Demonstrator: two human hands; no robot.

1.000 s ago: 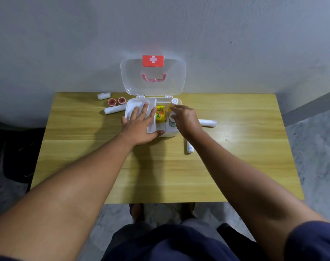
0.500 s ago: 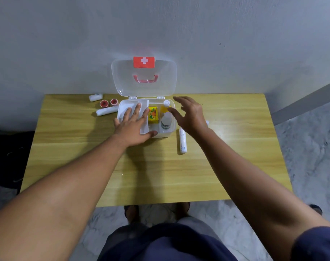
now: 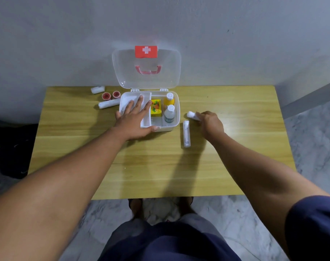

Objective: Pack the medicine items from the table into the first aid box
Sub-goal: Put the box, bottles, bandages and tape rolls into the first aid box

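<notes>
The first aid box [image 3: 177,110] stands open at the back of the wooden table [image 3: 160,166], its clear lid [image 3: 146,72] upright against the wall. The left hand [image 3: 136,117] lies flat on the white tray [image 3: 146,121] in the left part of the box, fingers straight and spread. Inside at the right are a yellow carton [image 3: 156,110], a yellow bottle [image 3: 169,99] and a white bottle [image 3: 169,114]. Just right of the box, the right hand [image 3: 210,123] curls its fingers round a white bandage roll [image 3: 190,114] on the table. A wrapped white roll [image 3: 186,136] lies near it. Left of the box are two tape rolls [image 3: 106,96] and a long bandage roll [image 3: 108,104].
</notes>
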